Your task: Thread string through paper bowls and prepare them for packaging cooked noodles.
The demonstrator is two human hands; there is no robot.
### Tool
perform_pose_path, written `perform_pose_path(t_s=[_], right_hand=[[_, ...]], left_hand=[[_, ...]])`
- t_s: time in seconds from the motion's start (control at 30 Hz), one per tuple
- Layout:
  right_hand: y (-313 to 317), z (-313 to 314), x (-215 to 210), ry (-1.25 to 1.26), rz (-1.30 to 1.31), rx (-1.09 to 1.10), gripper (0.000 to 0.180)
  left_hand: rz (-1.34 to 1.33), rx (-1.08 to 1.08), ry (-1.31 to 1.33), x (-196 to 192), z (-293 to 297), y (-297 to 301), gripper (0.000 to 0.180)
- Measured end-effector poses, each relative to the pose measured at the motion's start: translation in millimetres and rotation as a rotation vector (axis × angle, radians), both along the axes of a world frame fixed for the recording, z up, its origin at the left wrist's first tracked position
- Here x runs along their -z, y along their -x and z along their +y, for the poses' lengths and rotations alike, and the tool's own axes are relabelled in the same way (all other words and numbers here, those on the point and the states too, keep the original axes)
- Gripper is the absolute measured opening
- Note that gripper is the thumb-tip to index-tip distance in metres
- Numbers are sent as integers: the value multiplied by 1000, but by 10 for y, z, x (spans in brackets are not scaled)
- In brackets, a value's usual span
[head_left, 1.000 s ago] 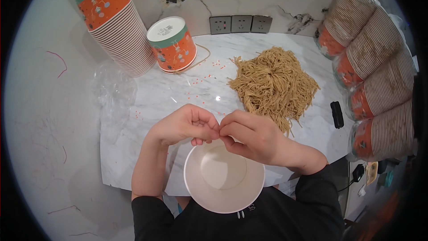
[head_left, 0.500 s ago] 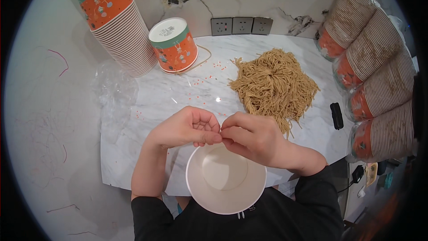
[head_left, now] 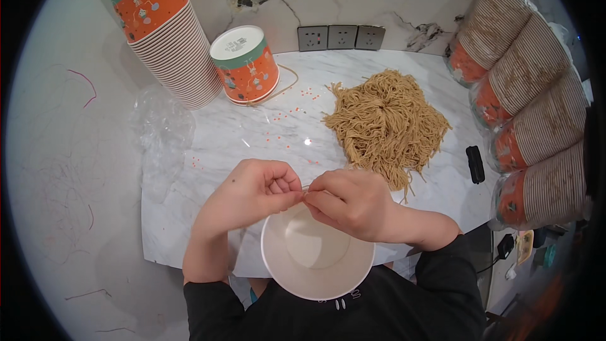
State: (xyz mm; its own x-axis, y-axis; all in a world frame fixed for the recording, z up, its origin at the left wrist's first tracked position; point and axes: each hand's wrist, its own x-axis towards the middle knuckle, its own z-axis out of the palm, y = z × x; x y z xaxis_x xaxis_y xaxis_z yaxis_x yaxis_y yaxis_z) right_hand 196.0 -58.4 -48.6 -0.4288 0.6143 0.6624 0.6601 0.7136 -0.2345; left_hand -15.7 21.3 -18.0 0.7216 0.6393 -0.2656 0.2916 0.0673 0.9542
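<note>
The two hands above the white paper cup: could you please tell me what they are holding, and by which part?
The left hand and right hand pinch something tiny between meeting fingertips over the white paper cup; what it is cannot be told.

You are keeping a white paper cup (head_left: 317, 252) right below your hands, at the near edge of the marble counter, against your dark top. It is standing with its round mouth facing up at you, so you are looking straight down into a plain white inside with nothing showing in it. Its far rim is sitting under your fingertips, where your left hand (head_left: 252, 192) and right hand (head_left: 350, 202) are meeting, knuckles up, thumbs and forefingers pinched together over something too small to make out. The near rim is overlapping your chest, and the cup's outer wall is hiding from this view.
</note>
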Motion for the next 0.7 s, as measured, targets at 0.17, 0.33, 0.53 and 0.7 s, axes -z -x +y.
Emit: perform_pose_path(t_s=[0.17,0.33,0.53,0.7], right_hand=[[12,-35,-6,-55,-99,-20,19],[26,-61,-27,-42,-93,-48,21],[9,37,-28,-29,-54,-3,22],[27,87,32,12,-17,-14,20]], left_hand=[[163,-56,-493,-159,-318,-62,9],[197,-120,-696,-172,-448,-104,14],[152,-188,-802,-68,-389,-152,17],[164,-158,-862,-5,-309,-89,16]])
